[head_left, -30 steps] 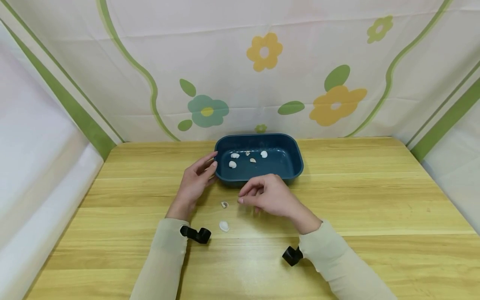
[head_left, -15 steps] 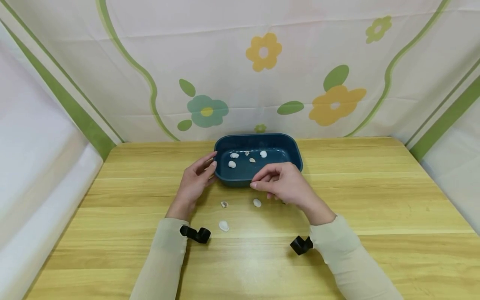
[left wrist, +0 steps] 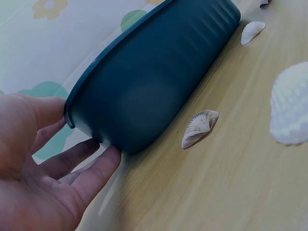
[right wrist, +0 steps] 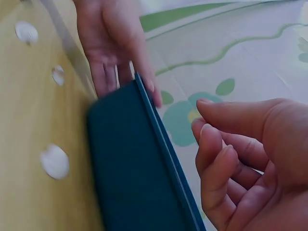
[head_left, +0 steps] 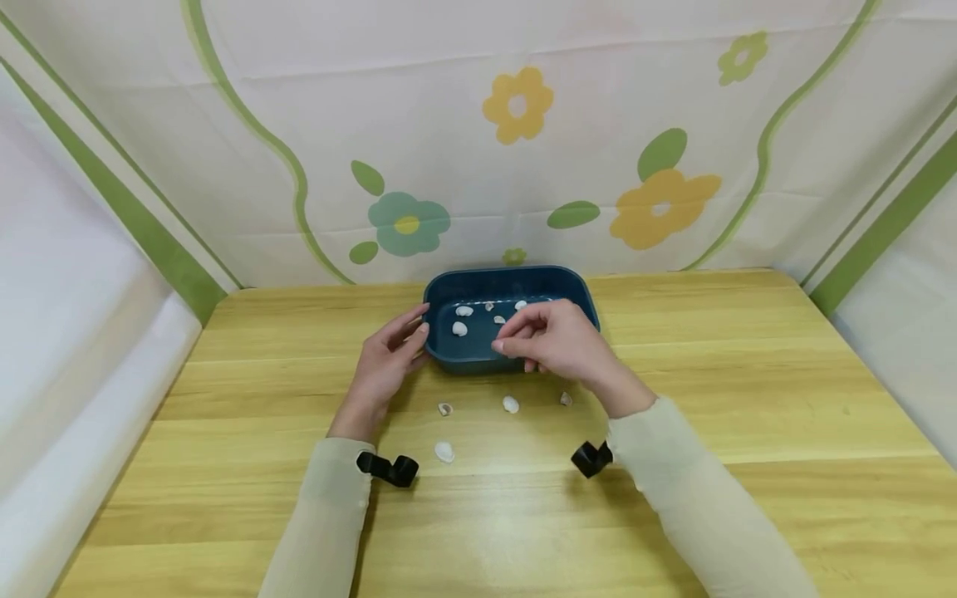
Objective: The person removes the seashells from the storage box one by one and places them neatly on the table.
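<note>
A dark blue plastic basin [head_left: 463, 362] stands at the table's back edge, with several small seashells on its floor, among them a white shell [head_left: 459, 329]. My left hand [head_left: 385, 365] rests its fingertips against the basin's left end, thumb and fingers spread at the rim and wall. Over the basin's front right rim is my right hand [head_left: 557, 340]. In the right wrist view its fingers [right wrist: 216, 183] are curled, thumb and index tips close together; I cannot tell whether a small shell is between them. On the table lie a broken-looking shell [left wrist: 199, 129] and a white shell [head_left: 511, 404].
Nearer the front lies a larger white ribbed shell [head_left: 444, 452]. A small shell [head_left: 566, 399] is below the right wrist. Black wrist cameras sit on both sleeves. Behind the wooden table [head_left: 262, 498] hangs a flowered cloth [head_left: 478, 183].
My right hand has moved from the table in front of the basin up over its front rim, uncovering two shells on the table. The left hand stays at the basin's end.
</note>
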### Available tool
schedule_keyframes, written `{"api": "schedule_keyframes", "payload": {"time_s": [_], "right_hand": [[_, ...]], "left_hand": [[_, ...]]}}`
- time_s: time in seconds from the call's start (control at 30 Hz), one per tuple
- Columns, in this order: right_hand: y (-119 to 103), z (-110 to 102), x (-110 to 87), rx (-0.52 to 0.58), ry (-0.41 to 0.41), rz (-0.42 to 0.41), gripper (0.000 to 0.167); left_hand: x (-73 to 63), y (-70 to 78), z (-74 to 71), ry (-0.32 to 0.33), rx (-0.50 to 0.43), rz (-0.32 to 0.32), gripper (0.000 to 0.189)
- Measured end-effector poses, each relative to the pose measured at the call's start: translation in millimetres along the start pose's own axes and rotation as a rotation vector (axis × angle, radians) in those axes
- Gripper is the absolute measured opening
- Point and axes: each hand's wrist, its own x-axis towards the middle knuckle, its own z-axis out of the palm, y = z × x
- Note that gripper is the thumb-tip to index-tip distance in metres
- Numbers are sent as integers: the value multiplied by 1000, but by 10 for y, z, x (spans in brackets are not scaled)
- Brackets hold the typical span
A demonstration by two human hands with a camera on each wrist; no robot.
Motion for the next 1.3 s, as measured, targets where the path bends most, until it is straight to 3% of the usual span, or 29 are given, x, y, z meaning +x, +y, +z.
{"api": "schedule_keyframes", "payload": {"time_s": [0.13,0.37,0.57,1.07,1.3], "right_hand": [[10,-122,236,-48,30,97,15],[104,-225,656,-23,41,277,22],[124,-244,849,-35,49,405,23],[322,-139,943,-18,190,454,17],[340,-71,963,-84,274,499,15]], "left_hand": [[0,-10,-3,-9,8,-1,42],[8,-25,-32,3,14,2,43],[0,-10,-34,-8,2,1,44],[9,12,-17,3,-2,0,43],[12,3,-16,-1,5,0,44]]}}
